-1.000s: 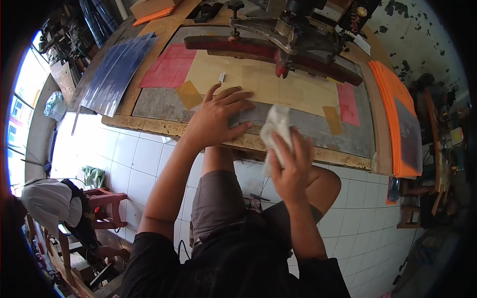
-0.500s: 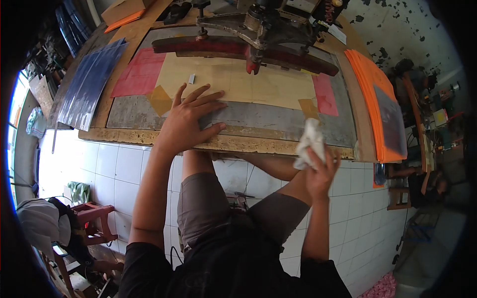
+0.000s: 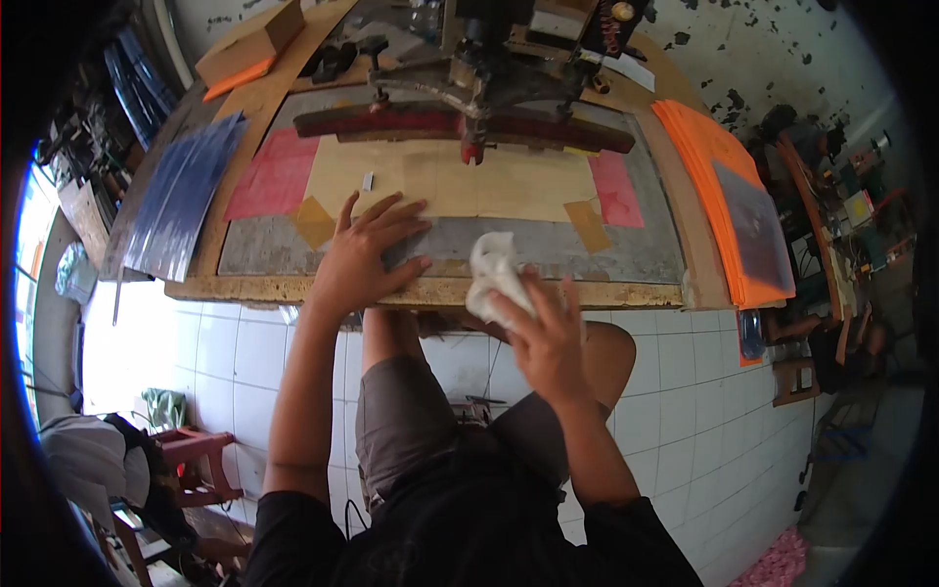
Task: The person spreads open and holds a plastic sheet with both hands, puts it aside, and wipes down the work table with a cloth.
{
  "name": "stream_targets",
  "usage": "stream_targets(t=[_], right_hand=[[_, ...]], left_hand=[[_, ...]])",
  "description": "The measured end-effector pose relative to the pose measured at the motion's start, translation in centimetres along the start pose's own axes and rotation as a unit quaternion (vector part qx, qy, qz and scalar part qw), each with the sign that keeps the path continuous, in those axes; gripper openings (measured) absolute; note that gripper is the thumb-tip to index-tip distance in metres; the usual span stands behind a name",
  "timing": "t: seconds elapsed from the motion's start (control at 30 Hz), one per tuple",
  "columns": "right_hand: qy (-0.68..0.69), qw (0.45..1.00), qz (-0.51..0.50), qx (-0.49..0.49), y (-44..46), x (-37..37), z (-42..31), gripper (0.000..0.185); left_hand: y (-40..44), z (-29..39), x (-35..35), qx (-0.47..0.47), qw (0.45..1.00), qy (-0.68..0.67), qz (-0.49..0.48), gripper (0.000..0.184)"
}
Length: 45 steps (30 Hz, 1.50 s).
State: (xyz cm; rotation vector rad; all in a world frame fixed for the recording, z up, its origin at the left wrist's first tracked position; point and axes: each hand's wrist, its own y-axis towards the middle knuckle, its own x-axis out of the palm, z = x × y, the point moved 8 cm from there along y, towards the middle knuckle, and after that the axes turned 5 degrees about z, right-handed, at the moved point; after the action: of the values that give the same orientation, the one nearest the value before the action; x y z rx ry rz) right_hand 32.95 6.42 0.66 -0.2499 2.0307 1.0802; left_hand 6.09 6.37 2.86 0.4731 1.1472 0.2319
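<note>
white cloth (image 3: 492, 264): near side of yellow sheet (image 3: 479, 186), over desk (image 3: 626, 293) edge; contact unclear | long axis: roughly toward sheet, just beyond right hand (image 3: 548, 340), the nearer one, fingers gripping it | left hand (image 3: 364, 259): open, spread, fingertips over sheet's near-left edge | look: crumpled, soft, slightly blurred

Person's in blk short-slv tee (image 3: 440, 528), dk grey-brn shorts (image 3: 403, 406), bare hands (image 3: 360, 259).
</note>
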Motion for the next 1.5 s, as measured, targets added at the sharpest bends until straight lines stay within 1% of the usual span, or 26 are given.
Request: stream_targets(t=[0.07,0.17,0.23,0.37,0.43,0.5,0.53,0.63,0.67,0.73,0.8,0.87,0.97,1.0,1.1,1.13,1.2,1.23,1.27,1.3,1.33,1.37,1.4,1.43,1.47,1.5], right_hand=[[0.037,0.999,-0.001,-0.005,0.3,0.8,-0.7,0.042],[-0.004,0.999,-0.006,0.051,0.7,-2.3,3.4,0.037],[-0.072,0.994,0.015,0.084,0.3,-5.3,8.4,0.030],[-0.188,0.966,-0.014,0.178,-0.4,-12.4,21.0,0.026],[-0.077,0.966,0.044,0.242,-0.4,-15.9,27.4,0.030],[-0.205,0.940,0.130,0.242,1.2,-19.4,27.5,0.041],[-0.375,0.901,0.120,0.183,1.6,-19.6,26.9,0.053],[-0.411,0.884,0.156,0.155,2.9,-16.8,24.4,0.062],[-0.309,0.928,0.173,0.118,3.7,-14.9,23.1,0.061],[-0.180,0.978,0.040,0.102,6.1,-9.9,19.5,0.058],[-0.075,0.988,-0.047,0.124,8.0,-5.2,17.6,0.057],[-0.122,0.986,-0.033,0.109,9.6,-1.2,18.6,0.060],[-0.114,0.977,-0.040,0.178,11.3,2.3,19.4,0.064],[-0.081,0.976,-0.030,0.200,11.9,2.8,19.4,0.064],[-0.024,0.970,-0.089,0.224,12.7,2.7,17.8,0.063],[-0.028,0.976,-0.060,0.206,12.4,2.6,17.4,0.058],[0.000,0.978,-0.057,0.200,11.5,2.3,16.6,0.056],[0.015,0.979,-0.056,0.196,11.1,1.9,16.0,0.055],[0.052,0.978,-0.048,0.194,10.8,1.4,15.4,0.052],[0.142,0.962,-0.066,0.224,10.4,1.2,15.0,0.052],[0.232,0.936,-0.081,0.252,9.9,1.0,14.6,0.052],[0.319,0.902,-0.094,0.276,9.3,0.6,14.0,0.053],[0.357,0.903,-0.088,0.222,9.2,-0.4,12.8,0.045],[0.383,0.897,-0.097,0.199,9.1,-1.5,12.0,0.041],[0.408,0.890,-0.108,0.173,9.0,-3.0,11.4,0.038],[0.434,0.881,-0.120,0.146,9.1,-4.3,10.6,0.035]], left_hand=[[0.1,-0.1,-0.1,0.003,1.000,0.000,-0.003,0.045],[-0.1,-0.2,0.1,0.002,1.000,-0.006,-0.005,0.046],[-0.1,-0.2,0.1,0.001,1.000,-0.009,-0.005,0.046],[0.0,0.4,-0.2,0.004,1.000,-0.009,0.001,0.044],[-0.1,0.4,-0.2,0.008,1.000,-0.009,0.004,0.043],[-0.1,0.5,-0.3,0.010,1.000,-0.018,0.007,0.041],[-0.1,0.5,-0.4,0.011,1.000,-0.022,0.009,0.041],[-0.2,0.6,-0.5,0.032,0.999,-0.020,0.003,0.040],[-0.3,0.6,-0.5,0.036,0.999,-0.024,0.011,0.040],[-0.5,0.9,-0.3,0.043,0.999,-0.031,0.005,0.041],[-0.9,1.4,-0.2,0.043,0.998,-0.040,-0.006,0.043],[-1.6,2.2,-0.1,0.051,0.998,-0.046,-0.001,0.042],[-3.3,3.5,-0.5,0.063,0.997,-0.049,-0.001,0.040],[-4.0,3.9,-0.6,0.064,0.997,-0.053,0.001,0.039],[-5.1,5.1,-1.6,0.058,0.995,-0.075,-0.011,0.034],[-5.4,5.0,-1.7,0.052,0.995,-0.086,-0.022,0.035],[-5.2,4.4,-2.1,0.016,0.990,-0.134,-0.046,0.034],[-4.8,4.1,-2.4,0.007,0.989,-0.144,-0.028,0.034],[-4.3,3.7,-2.7,-0.004,0.988,-0.153,-0.009,0.034],[-3.8,3.2,-3.0,-0.016,0.987,-0.162,0.011,0.035],[-3.3,3.1,-3.4,0.015,0.997,-0.066,0.048,0.047],[-2.9,3.1,-3.6,0.004,0.997,-0.035,0.063,0.051],[-2.4,3.2,-4.0,-0.008,0.997,-0.004,0.079,0.056],[-1.9,3.1,-4.3,-0.019,0.995,0.028,0.097,0.061],[-1.7,2.8,-4.2,-0.020,0.996,0.019,0.090,0.072],[-1.2,2.5,-4.2,-0.034,0.997,-0.025,0.066,0.070]])
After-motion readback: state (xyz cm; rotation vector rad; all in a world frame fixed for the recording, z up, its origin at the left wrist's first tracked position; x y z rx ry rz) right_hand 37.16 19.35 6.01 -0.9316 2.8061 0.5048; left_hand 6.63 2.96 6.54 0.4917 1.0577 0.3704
